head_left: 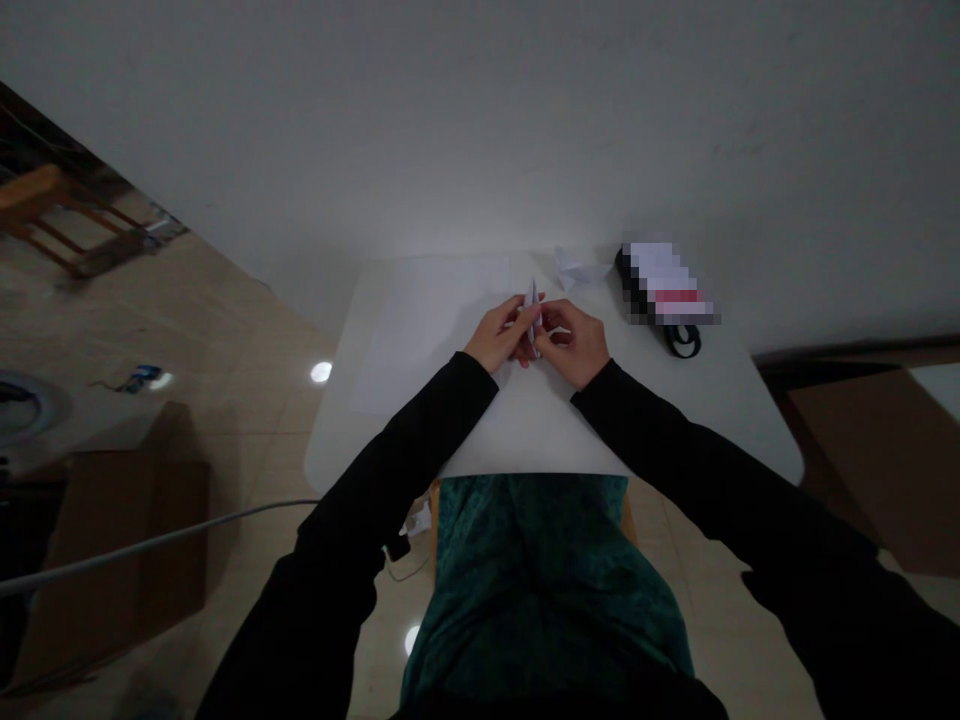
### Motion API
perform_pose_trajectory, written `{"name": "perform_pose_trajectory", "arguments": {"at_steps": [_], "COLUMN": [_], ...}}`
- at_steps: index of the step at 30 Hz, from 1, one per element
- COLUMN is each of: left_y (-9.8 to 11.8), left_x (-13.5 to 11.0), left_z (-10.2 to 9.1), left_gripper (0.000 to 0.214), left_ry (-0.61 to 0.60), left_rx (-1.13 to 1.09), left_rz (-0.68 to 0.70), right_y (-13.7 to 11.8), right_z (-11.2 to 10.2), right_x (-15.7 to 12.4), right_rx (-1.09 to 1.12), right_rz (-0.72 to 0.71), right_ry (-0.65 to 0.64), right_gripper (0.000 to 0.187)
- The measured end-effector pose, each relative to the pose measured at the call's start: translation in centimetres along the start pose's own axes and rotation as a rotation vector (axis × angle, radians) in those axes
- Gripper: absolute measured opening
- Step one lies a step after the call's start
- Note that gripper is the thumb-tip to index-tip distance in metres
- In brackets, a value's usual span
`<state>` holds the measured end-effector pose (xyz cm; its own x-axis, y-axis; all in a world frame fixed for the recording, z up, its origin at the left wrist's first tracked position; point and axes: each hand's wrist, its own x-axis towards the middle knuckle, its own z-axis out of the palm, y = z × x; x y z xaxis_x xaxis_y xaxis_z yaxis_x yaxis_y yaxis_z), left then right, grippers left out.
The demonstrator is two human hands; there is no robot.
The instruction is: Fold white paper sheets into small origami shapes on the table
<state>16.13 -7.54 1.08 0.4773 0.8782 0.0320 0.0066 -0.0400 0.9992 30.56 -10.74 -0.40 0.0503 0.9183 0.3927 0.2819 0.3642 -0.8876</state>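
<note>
Between my hands, just above the white table [540, 430], is a small folded piece of white paper [533, 296], upright with its pointed end away from me. My left hand [501, 332] grips its left side, thumb across the front. My right hand [571, 340] pinches its lower right edge with thumb and fingers. Parts of the paper are hidden behind my fingers. Beyond my right hand lies another folded white paper shape [581, 272]. White paper sheets [420, 320] lie flat to the left of my hands.
A dark pouch-like object [637, 290] with a blurred-out face and a black strap loop [682, 341] lies at the table's back right. A wall rises behind the table. Cardboard boxes [112, 540] stand on the floor either side, and a grey cable [187, 532] crosses at left.
</note>
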Motion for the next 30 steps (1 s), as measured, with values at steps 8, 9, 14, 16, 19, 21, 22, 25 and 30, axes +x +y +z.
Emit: {"name": "perform_pose_trajectory", "arguments": {"at_steps": [8, 9, 14, 16, 19, 21, 22, 25, 30], "left_y": [-0.3, -0.3, -0.8, -1.1, -1.4, -1.3, -1.1, -0.6, -0.3], "left_x": [-0.7, -0.8, -0.6, -0.4, 0.1, 0.4, 0.6, 0.8, 0.7], "left_z": [0.7, 0.7, 0.5, 0.3, -0.2, -0.7, -0.9, -1.5, -1.8], "left_gripper": [0.036, 0.034, 0.038, 0.041, 0.040, 0.036, 0.033, 0.027, 0.027], "left_ry": [-0.042, -0.042, -0.015, -0.007, 0.035, 0.031, 0.014, -0.020, 0.014], "left_rx": [0.273, 0.300, 0.329, 0.319, 0.212, 0.115, 0.078, -0.004, -0.170], "left_rz": [0.137, 0.155, 0.178, 0.177, 0.146, 0.096, 0.069, 0.009, -0.066], "right_y": [0.5, 0.6, 0.9, 1.0, 1.2, 1.2, 1.2, 0.9, 1.0], "right_z": [-0.4, -0.4, -0.3, -0.3, -0.4, -0.5, -0.5, -0.8, -1.3], "right_x": [0.2, 0.3, 0.3, 0.4, 0.8, 1.0, 1.2, 1.5, 1.8], "right_rx": [-0.051, -0.048, 0.047, 0.127, 0.264, 0.327, 0.346, 0.394, 0.434], "right_rz": [-0.004, 0.000, 0.066, 0.086, 0.121, 0.140, 0.147, 0.176, 0.188], "right_ry": [0.024, 0.034, 0.055, 0.065, 0.045, 0.016, 0.006, -0.015, -0.027], "right_gripper": [0.015, 0.014, 0.013, 0.015, 0.020, 0.022, 0.024, 0.028, 0.024]}}
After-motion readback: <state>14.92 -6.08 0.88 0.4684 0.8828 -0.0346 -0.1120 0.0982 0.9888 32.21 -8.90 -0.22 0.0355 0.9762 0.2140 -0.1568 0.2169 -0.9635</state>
